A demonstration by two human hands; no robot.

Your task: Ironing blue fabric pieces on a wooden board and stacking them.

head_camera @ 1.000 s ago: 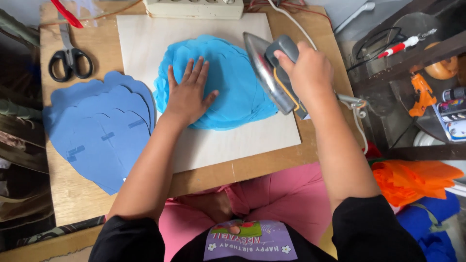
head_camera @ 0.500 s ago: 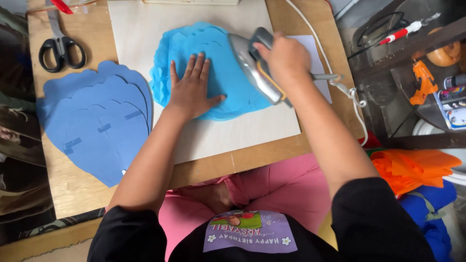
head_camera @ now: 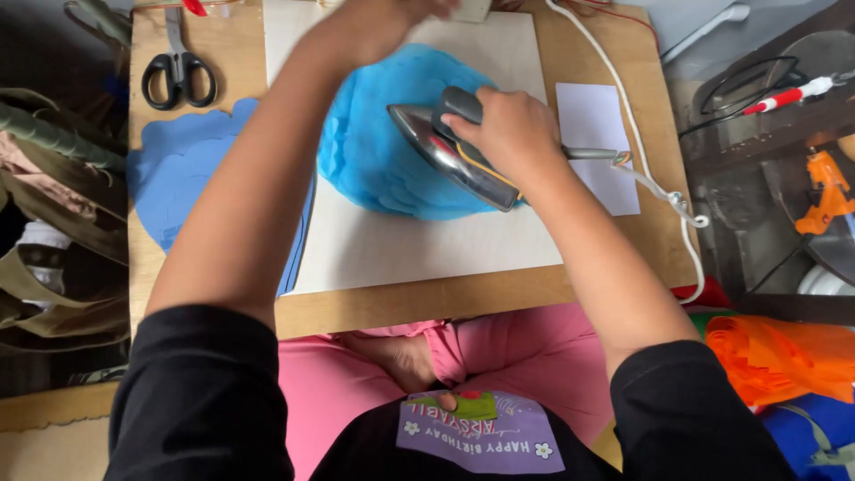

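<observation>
My right hand (head_camera: 508,134) grips the handle of a metal clothes iron (head_camera: 445,156) that rests tilted on a bright blue petal-shaped sheet (head_camera: 374,151). The sheet lies on a white board (head_camera: 419,245) on the wooden table (head_camera: 463,294). My left hand (head_camera: 383,22) is raised and blurred above the far edge of the blue sheet, near the top of the view; its fingers are not clear and nothing is visible in it. My left forearm hides part of the sheet.
A stack of darker blue cut shapes (head_camera: 178,178) lies to the left, black scissors (head_camera: 178,71) beyond it. A white paper slip (head_camera: 597,142) and the iron's white cord (head_camera: 650,178) lie right. Orange sheets (head_camera: 784,356) and tools (head_camera: 824,191) sit off the table's right side.
My left hand lifted off the blue sheet and moved up toward the far edge. The iron slid left across the sheet. The view shifted closer.
</observation>
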